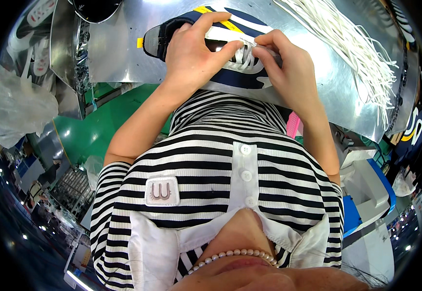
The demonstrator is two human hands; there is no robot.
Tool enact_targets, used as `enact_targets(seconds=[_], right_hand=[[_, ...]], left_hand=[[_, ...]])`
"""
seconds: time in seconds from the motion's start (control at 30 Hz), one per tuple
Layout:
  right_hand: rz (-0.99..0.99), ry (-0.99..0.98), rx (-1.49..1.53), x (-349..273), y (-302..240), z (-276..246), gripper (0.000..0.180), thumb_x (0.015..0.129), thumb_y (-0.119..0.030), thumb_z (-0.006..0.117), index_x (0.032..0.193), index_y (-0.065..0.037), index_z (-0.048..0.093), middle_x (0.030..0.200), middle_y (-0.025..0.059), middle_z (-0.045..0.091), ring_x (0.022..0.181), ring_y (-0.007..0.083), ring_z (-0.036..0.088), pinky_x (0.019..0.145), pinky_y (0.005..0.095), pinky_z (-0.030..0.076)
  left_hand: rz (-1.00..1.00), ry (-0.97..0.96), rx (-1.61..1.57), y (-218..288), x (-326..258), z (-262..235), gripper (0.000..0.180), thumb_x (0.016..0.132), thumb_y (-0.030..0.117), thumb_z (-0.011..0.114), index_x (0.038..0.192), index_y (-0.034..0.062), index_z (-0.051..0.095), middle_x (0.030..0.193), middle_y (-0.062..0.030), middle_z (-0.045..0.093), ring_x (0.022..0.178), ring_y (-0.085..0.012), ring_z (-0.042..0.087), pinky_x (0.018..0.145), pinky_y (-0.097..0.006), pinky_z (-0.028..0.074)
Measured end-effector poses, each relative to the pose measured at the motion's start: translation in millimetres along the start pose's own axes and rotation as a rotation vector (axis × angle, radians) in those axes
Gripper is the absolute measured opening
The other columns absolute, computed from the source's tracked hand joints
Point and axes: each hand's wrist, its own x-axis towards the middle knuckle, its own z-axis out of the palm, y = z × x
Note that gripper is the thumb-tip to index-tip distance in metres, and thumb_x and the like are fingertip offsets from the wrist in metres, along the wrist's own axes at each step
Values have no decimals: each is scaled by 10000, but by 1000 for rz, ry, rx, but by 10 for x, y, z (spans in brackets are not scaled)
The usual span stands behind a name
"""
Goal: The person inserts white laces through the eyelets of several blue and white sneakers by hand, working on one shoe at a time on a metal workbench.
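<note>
A navy sneaker point(225, 77) with white stripes lies on its long side across the metal tabletop, its grey-lined heel to the left and its toe to the right. A white shoelace point(242, 59) is threaded across its front in several rows. My left hand point(191, 53) grips the shoe around its collar and tongue, the thumb pressed beside the lacing and the index finger reaching over the far side. At the toe end of the lacing, my right hand point(291, 68) pinches the lace between thumb and index finger. Its other fingers are curled and partly hidden.
A loose bundle of white laces point(351, 48) spreads over the right of the metal tabletop point(119, 53). Yellow tape point(140, 43) shows by the heel. A clear plastic bag point(19, 106) hangs at left. A pink object point(293, 124) sits below the right forearm.
</note>
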Motion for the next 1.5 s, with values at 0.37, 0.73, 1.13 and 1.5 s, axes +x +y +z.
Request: enact_targets(seconds=[0.37,0.73,1.13,1.5], right_hand=[[-210,-87,-344,240,-84,286,342,798,-97,660,1041,80,496,650,182,643,623,347,666,554,417,525],[52,142,118,24,208,2,189,875,-185,668,1042,-97,654,702,81,662,553,230,622,524,338,477],[168,466,390,81,350,283,203,836,-122,716,1039,-133,711,734,14,683,539,134,612,492,251,453],[-380,264,41,152,212,249,180,741,-38,717,874,-157,692,704,-11,617,533,170,581,480,285,451]], left_hand=[[76,-87,-99,5,-141,57,371,849,93,639,1221,99,632,735,-173,646,595,-346,584,583,-385,470],[-78,-66,-601,8,-29,41,495,874,34,691,1340,39,524,1086,-82,656,935,-115,652,829,-240,528],[-121,-414,-710,68,32,-229,606,845,4,722,1396,68,479,1204,-86,603,999,-124,615,930,-268,499],[-228,-409,-741,47,142,-156,413,963,141,620,1359,81,519,953,-44,655,871,-87,623,833,-236,494]])
